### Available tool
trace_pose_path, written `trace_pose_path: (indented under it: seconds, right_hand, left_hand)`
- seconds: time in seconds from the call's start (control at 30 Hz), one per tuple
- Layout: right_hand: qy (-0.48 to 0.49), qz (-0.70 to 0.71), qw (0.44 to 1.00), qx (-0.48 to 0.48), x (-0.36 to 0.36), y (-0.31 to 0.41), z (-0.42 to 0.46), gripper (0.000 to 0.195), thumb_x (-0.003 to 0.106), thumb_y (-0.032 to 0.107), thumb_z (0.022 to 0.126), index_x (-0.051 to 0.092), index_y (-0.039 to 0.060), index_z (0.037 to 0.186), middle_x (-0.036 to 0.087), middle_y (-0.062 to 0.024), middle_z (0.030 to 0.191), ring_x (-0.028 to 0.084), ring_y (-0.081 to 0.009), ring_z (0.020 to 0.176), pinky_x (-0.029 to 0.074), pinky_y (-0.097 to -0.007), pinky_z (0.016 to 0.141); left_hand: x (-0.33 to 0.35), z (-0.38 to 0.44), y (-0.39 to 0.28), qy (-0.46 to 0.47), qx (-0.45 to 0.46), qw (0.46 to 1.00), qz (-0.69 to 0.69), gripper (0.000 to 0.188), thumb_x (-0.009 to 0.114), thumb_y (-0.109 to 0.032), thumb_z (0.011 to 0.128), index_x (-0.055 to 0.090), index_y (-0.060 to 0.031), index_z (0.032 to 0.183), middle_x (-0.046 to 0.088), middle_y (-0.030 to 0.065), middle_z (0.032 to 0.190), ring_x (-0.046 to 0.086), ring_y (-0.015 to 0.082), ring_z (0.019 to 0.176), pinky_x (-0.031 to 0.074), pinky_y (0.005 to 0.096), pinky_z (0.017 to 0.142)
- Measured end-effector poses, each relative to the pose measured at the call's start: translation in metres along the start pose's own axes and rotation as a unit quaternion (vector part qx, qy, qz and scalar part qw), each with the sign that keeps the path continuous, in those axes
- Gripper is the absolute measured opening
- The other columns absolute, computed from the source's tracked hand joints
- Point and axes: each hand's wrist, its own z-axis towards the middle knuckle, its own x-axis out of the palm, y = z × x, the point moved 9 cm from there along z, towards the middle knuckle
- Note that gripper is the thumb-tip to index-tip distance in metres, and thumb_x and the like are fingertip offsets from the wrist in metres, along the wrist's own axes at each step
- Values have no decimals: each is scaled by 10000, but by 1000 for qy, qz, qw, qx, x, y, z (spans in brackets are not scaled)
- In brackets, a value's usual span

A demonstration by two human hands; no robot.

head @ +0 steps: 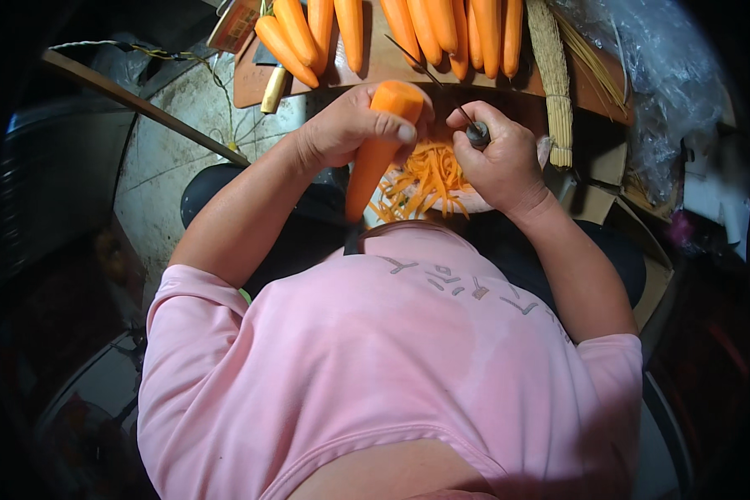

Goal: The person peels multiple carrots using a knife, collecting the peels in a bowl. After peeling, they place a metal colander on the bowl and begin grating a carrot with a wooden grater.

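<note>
A thick peeled carrot (374,169) is held by my left hand (356,122), its flat, faceted cut end up and its narrower end pointing down towards my shirt. My right hand (503,156) grips a slender dark tool (425,70) by its round grey handle (477,134). The thin shaft of this tool slants up and left past the carrot, apparently apart from it; whether it is a blade cannot be told. Below and between my hands, long orange carrot peelings (434,178) lie heaped in a pale, wide container (475,201).
Several peeled carrots (428,28) lie on a brown wooden board (375,65). At its left is a wooden-handled knife (274,89). A bound straw bundle (553,94), thin sticks (590,59) and clear plastic sheeting (669,75) lie right. A cardboard box (656,281) stands beside my leg.
</note>
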Motion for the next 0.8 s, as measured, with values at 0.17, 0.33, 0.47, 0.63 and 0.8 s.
trace_pose_path:
  seconds: [0.17,0.33,0.47,0.63,0.8]
  right_hand:
    - [0,-3,1000,-3,-5,2,0,162,647,64,823,640,40,983,702,-165,872,706,-333,840,560,-380,738]
    - [23,-12,1000,-3,-2,-2,-4,175,658,81,822,626,54,992,690,-178,833,694,-358,819,557,-404,721]
    - [39,-24,999,-16,-1,5,-5,178,664,85,815,620,65,986,688,-172,825,687,-363,803,554,-419,711]
    - [68,-43,997,-20,3,6,-9,220,669,67,786,611,78,998,685,-164,822,680,-367,798,553,-426,709]
    - [110,-52,993,-5,11,8,-11,187,652,28,803,611,78,979,679,-144,828,686,-335,802,538,-383,697]
  left_hand:
    - [-65,16,7,-235,-6,969,-72,404,606,-198,822,536,2,1166,615,137,927,625,242,809,524,381,808]
    - [-146,34,-13,-406,-106,904,81,333,644,-190,814,573,12,1069,608,146,883,624,280,800,527,414,708]
    - [-177,63,-46,-476,-34,828,294,409,747,-248,749,634,64,989,658,211,857,667,311,774,542,405,655]
    - [-194,96,-66,-512,-57,719,468,669,817,-315,717,561,92,1183,536,298,1249,666,375,974,565,393,849]
    - [-199,104,-69,-551,-11,667,501,656,791,-291,762,530,50,1259,483,273,1322,616,416,1073,501,409,979]
